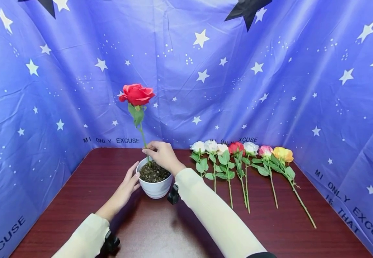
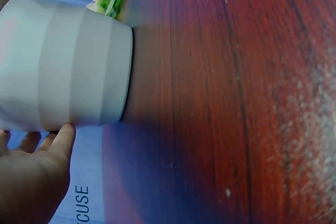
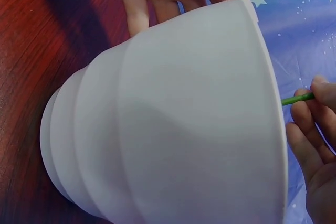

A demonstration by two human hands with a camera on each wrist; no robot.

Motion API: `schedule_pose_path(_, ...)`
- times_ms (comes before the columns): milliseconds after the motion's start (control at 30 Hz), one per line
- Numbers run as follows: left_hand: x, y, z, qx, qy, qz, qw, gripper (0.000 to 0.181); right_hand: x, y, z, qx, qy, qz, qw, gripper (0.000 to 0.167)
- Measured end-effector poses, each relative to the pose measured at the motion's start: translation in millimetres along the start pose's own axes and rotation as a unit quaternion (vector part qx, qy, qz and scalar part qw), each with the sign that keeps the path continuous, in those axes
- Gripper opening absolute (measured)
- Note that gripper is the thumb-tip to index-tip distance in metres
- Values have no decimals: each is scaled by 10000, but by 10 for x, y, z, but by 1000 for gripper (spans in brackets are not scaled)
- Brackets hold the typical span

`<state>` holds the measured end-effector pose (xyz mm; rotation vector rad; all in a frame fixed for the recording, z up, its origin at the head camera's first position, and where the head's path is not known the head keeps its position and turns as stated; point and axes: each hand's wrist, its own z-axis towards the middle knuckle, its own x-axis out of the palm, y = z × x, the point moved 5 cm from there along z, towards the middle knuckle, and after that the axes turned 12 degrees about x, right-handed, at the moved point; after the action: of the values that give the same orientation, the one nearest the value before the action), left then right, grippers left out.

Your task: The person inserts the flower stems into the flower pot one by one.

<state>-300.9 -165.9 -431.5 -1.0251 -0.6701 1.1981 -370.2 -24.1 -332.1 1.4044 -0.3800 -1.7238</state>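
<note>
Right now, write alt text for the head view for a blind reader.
A right hand pinches the stem of a red rose, which meets the soil in a white pot; the left hand touches the pot's side. Seven more flowers lie to the right on a reddish-brown table.

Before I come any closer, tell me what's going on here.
A person's right hand pinches the stem of a red rose, holding it nearly upright with its lower end at the soil in a white pot. The left hand touches the pot's side. Seven other flowers lie in a row on the table, to the right of the pot.
</note>
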Motion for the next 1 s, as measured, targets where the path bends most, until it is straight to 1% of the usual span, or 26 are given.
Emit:
schedule_pose_path(167, 0, 6, -6, -19, -11, 11, 10000, 57, 12, -6, 9, -5, -69, -128, 9999, 14)
schedule_pose_path(300, 3, 12, -1, -4, 13, 0, 10000, 58, -12, -43, 15, 135, -138, -106, 9998, 11)
schedule_pose_path(533, -13, 26, -4, -14, 14, 138, 9999, 58, -9, -82, 43, 352, -15, -153, 9993, 14)
schedule_pose_path(733, -10, 31, -13, -67, 0, 88, 9999, 58, -26, -81, 43, 470, 100, -174, 9987, 14)
schedule_pose_path(1000, -5, 25, -2, -33, -11, 74, 10000, 57, -47, -86, 50, 599, 187, -37, 9980, 15)
